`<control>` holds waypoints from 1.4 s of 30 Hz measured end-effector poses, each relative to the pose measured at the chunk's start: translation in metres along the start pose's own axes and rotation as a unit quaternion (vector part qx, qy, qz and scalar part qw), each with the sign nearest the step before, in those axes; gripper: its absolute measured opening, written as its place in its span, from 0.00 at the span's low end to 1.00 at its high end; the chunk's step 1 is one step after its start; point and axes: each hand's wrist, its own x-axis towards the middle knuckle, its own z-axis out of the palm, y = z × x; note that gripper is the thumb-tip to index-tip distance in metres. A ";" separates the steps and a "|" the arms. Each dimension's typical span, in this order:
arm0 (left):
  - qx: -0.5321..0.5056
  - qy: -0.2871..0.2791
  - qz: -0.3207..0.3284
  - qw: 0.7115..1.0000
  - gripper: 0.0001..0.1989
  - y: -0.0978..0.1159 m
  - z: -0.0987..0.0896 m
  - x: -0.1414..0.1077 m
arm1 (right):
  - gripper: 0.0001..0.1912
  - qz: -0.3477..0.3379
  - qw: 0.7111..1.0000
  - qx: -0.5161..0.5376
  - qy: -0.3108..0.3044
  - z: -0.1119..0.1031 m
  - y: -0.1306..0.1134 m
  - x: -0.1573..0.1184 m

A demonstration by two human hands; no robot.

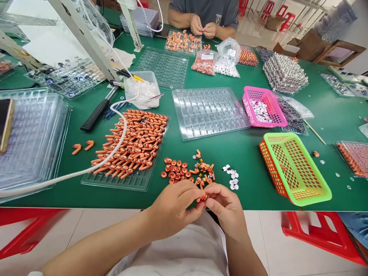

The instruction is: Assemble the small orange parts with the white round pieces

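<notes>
At the table's front edge my left hand [175,207] and my right hand [225,209] meet, fingertips pinched on a small orange earbud shell [203,197]. Fingers cover most of that piece. Just beyond them lies a loose heap of orange earbud parts [204,168] with bits of yellow and black. Left of the heap are round orange caps [175,168], and right of it white round stickers [234,177]. A clear tray stacked with orange earbud shells [135,142] stands farther left, two loose shells [83,146] beside it.
Nested green and orange baskets [299,168] stand at right, a pink basket [264,107] behind. Beyond lie a clear tray [209,111] and a tub [143,88]. A hammer [99,109] lies left; a white cable [123,130] arches over the shells. Across the table, a person's hands [203,27] work.
</notes>
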 end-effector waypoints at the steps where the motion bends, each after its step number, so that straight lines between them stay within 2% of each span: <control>1: 0.007 -0.002 0.008 1.000 0.06 0.000 0.000 -0.001 | 0.08 0.006 1.000 0.003 -0.002 0.000 -0.001 0.000; 8: 0.022 -0.034 0.029 0.999 0.07 -0.001 0.001 -0.008 | 0.06 0.028 1.000 0.009 0.001 0.000 -0.002 0.001; 14: 0.024 -0.021 0.041 0.999 0.10 -0.002 0.002 -0.011 | 0.06 0.007 1.000 0.005 0.010 0.000 0.000 0.002; 21: -0.075 -0.031 0.018 0.997 0.18 -0.004 -0.002 -0.010 | 0.06 -0.040 0.999 -0.029 0.016 0.000 -0.004 0.000; 25: -0.083 -0.034 -0.005 0.996 0.20 -0.004 -0.003 -0.010 | 0.06 -0.075 0.994 -0.072 0.024 0.000 -0.005 0.000; 29: -0.106 -0.026 -0.031 0.994 0.18 -0.003 -0.001 -0.010 | 0.06 -0.102 0.987 -0.119 0.032 -0.001 -0.005 0.000; 33: -0.173 -0.021 -0.063 0.983 0.15 -0.001 -0.001 -0.009 | 0.06 -0.150 0.971 -0.183 0.028 -0.002 -0.006 0.000; 37: -0.227 -0.047 -0.147 0.962 0.08 0.003 -0.006 -0.006 | 0.09 -0.209 0.945 -0.252 0.013 -0.003 -0.008 0.000; 42: -0.283 -0.044 -0.239 0.928 0.07 0.005 -0.006 -0.006 | 0.15 -0.263 0.914 -0.309 -0.004 -0.003 -0.010 0.000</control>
